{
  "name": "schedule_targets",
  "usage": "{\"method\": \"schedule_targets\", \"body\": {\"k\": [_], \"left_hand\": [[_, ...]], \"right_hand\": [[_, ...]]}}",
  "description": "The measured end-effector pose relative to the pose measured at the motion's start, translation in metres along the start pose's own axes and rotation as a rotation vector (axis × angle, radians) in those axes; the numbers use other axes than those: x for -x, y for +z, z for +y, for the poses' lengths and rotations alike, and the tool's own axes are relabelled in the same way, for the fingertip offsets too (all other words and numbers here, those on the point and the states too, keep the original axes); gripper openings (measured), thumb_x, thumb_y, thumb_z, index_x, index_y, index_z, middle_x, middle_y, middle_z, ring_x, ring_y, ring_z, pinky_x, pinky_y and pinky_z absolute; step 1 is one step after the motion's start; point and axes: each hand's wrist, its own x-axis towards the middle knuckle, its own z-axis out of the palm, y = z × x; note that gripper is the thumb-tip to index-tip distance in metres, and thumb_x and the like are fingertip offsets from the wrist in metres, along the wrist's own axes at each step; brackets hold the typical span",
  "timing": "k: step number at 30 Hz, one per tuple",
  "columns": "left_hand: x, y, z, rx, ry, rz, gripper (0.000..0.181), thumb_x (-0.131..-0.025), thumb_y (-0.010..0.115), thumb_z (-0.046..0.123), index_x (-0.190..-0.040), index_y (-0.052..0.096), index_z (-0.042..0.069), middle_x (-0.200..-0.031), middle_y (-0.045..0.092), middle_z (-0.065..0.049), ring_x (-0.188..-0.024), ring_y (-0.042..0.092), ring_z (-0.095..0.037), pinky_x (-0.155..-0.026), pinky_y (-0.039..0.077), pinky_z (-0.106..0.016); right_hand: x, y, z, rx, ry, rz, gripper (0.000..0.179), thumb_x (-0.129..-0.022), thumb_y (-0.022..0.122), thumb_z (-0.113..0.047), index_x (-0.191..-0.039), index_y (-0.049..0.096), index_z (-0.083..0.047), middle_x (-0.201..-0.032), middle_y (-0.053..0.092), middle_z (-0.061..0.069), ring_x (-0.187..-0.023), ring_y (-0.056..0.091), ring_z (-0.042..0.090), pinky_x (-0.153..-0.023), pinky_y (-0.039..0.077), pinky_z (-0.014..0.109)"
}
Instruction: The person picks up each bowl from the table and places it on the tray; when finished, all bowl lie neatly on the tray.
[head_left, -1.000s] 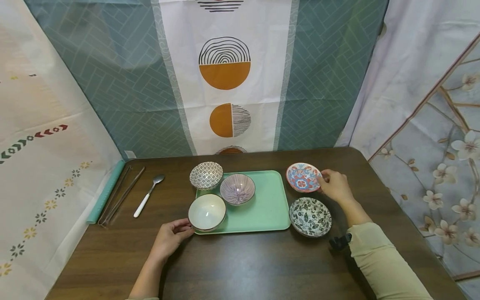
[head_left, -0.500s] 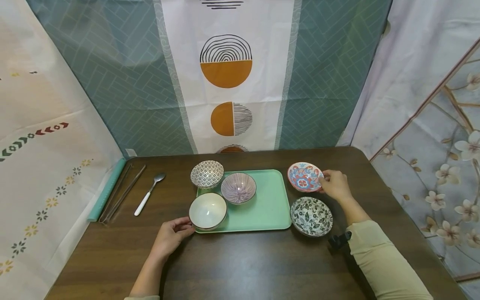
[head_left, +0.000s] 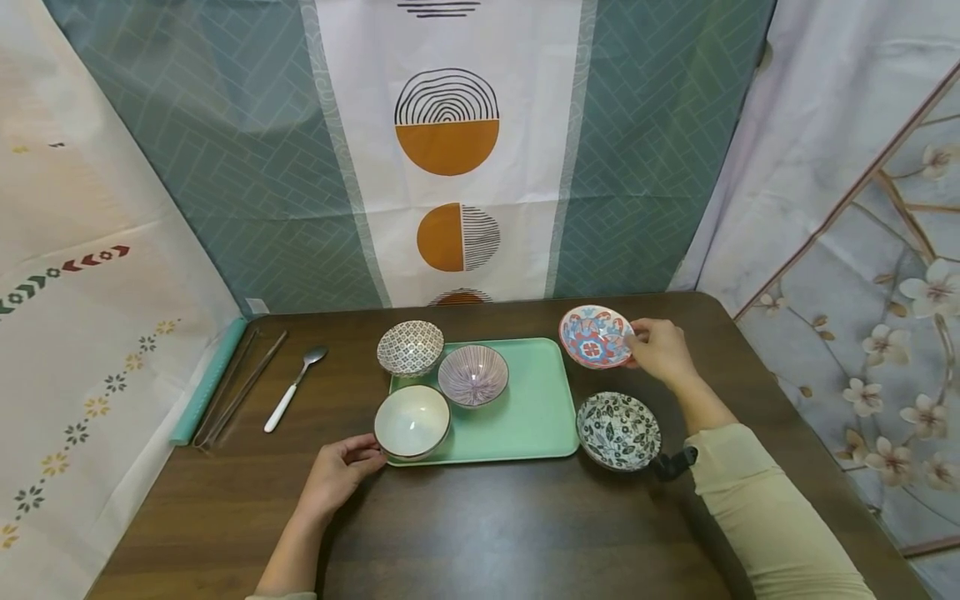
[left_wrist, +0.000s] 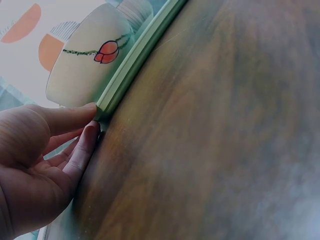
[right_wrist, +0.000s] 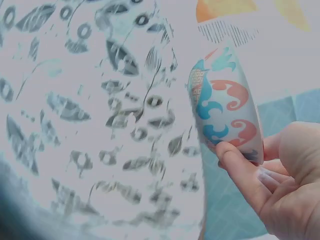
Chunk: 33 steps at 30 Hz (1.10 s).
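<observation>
My right hand (head_left: 663, 354) pinches the rim of a small red-and-blue patterned bowl (head_left: 596, 337), raised and tilted beyond the tray's right end. In the right wrist view the thumb is on one side of that bowl (right_wrist: 227, 107) and fingers are on the other. My left hand (head_left: 341, 475) holds the front left corner of the mint green tray (head_left: 536, 425), thumb and fingers meeting at its rim (left_wrist: 135, 62). Close by, a cream bowl (head_left: 412, 422) sits on the tray; its outside (left_wrist: 90, 60) bears a red flower. A purple striped bowl (head_left: 473, 377) stands behind it.
A brown-and-white patterned bowl (head_left: 410, 348) sits at the tray's back left corner. A black-and-white leafy bowl (head_left: 618, 432) stands beside the tray's right end. At left lie a white-handled spoon (head_left: 288, 396), metal tongs (head_left: 247, 387) and a teal roll (head_left: 210, 382).
My right hand has lifted the red-and-blue bowl off the table, tilting it and moving it up and slightly left. The left hand stays at the tray's corner.
</observation>
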Motion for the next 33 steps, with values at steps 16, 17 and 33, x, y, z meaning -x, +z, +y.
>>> {"method": "schedule_targets", "body": {"k": [16, 17, 33], "left_hand": [[-0.001, -0.001, -0.001, 0.009, 0.003, -0.002, 0.034, -0.088, 0.075, -0.004, -0.12, 0.067, -0.011, -0.104, 0.073, -0.017, -0.092, 0.069, -0.018, -0.073, 0.054, -0.019], [-0.002, -0.001, -0.002, 0.01, 0.003, -0.001, 0.033, -0.088, 0.075, -0.004, -0.119, 0.067, -0.011, -0.103, 0.073, -0.017, -0.092, 0.069, -0.018, -0.073, 0.054, -0.019], [-0.003, -0.001, -0.002, -0.015, 0.003, 0.001, 0.033, -0.087, 0.075, -0.004, -0.119, 0.068, -0.011, -0.105, 0.073, -0.017, -0.092, 0.069, -0.02, -0.072, 0.054, -0.019]], "right_hand": [[-0.017, 0.047, -0.039, -0.014, 0.009, -0.105, 0.032, -0.1, 0.053, -0.002, -0.126, 0.059, 0.016, -0.094, 0.07, 0.03, -0.062, 0.071, 0.021, -0.067, 0.06, 0.044], [-0.017, 0.05, -0.04, -0.012, 0.014, -0.112, 0.032, -0.1, 0.053, -0.002, -0.126, 0.059, 0.016, -0.094, 0.07, 0.03, -0.062, 0.071, 0.02, -0.067, 0.061, 0.044], [-0.021, 0.078, -0.046, 0.0, 0.081, -0.18, 0.032, -0.101, 0.053, -0.001, -0.127, 0.056, 0.018, -0.098, 0.068, 0.03, -0.068, 0.073, 0.027, -0.063, 0.06, 0.034]]}}
